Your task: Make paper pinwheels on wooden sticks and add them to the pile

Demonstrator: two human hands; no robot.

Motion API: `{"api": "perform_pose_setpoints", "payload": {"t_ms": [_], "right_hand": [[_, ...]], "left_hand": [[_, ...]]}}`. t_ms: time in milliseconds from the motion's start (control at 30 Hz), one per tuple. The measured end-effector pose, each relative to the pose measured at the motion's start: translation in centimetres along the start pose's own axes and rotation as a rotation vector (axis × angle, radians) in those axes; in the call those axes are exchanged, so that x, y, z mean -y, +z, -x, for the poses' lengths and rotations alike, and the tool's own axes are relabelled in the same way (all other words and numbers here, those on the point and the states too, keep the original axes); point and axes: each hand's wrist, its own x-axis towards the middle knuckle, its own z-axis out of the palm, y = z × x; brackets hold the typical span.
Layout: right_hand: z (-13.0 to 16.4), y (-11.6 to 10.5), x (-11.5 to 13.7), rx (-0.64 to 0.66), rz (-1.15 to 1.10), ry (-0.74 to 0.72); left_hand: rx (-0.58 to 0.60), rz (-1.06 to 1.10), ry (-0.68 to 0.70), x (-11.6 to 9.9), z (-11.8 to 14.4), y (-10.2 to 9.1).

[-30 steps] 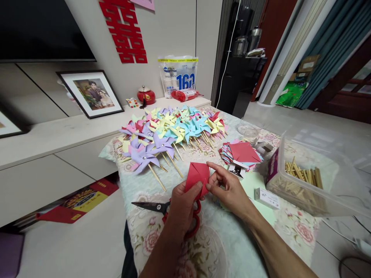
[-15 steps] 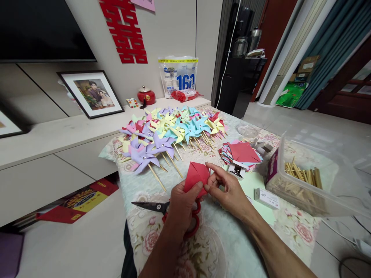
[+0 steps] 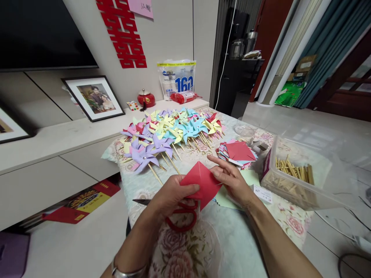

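Paper: red paper square (image 3: 203,183) sits between both hands above the near edge of the table (image 3: 232,247), now spread wider and lying flatter than a second ago, when it stood as a narrower folded shape.
Left hand: left hand (image 3: 168,197) pinches the square's left corner, thumb on top and fingers curled beneath; it has drawn slightly toward the body.
Right hand: right hand (image 3: 232,179) rests on the square's right edge, fingers extended and pressing lightly on the paper rather than clenched; earlier its fingertips nipped the top corner.
Change: paper looks opened out from its fold, so the work appears to have shifted from creasing to spreading the sheet.
Scissors: red-handled scissors (image 3: 181,218) lie on the floral cloth right under the paper, blade tip showing past the left wrist, untouched.
Paper stack: pile of coloured squares (image 3: 237,152), red on top, sits just beyond the right hand.
Pinwheels: finished paper pinwheels (image 3: 171,133) on wooden sticks cover the far half of the table.
Stick box: clear plastic box of wooden sticks (image 3: 292,172) stands to the right, apart from both hands.
View: camera has tipped down a little, bringing a wristband on the left arm into sight.
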Motion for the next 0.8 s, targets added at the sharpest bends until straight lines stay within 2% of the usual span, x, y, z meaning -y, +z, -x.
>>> {"api": "perform_pose_setpoints", "payload": {"t_ms": [100,200,567,667,733,800], "right_hand": [[0.3,0.5,0.3,0.092,-0.019,0.098],[0.5,0.9,0.6,0.126,-0.064,0.164],[0.5,1.2,0.3,0.122,-0.009,0.178],[0.5,1.4,0.3,0.114,-0.022,0.168],[0.4,1.4,0.4,0.086,-0.041,0.151],[0.3,1.4,0.3,0.030,-0.068,0.114]], "left_hand": [[-0.010,-0.159,-0.017,-1.1,-0.2,0.0],[-0.020,-0.246,-0.019,-1.7,-0.5,0.3],[0.038,-0.327,-0.032,-2.7,-0.8,0.6],[0.070,-0.287,-0.013,-2.9,-1.0,0.2],[0.094,-0.194,0.038,-3.1,-1.0,-0.2],[0.067,-0.054,0.095,-3.1,-0.9,-0.4]]}}
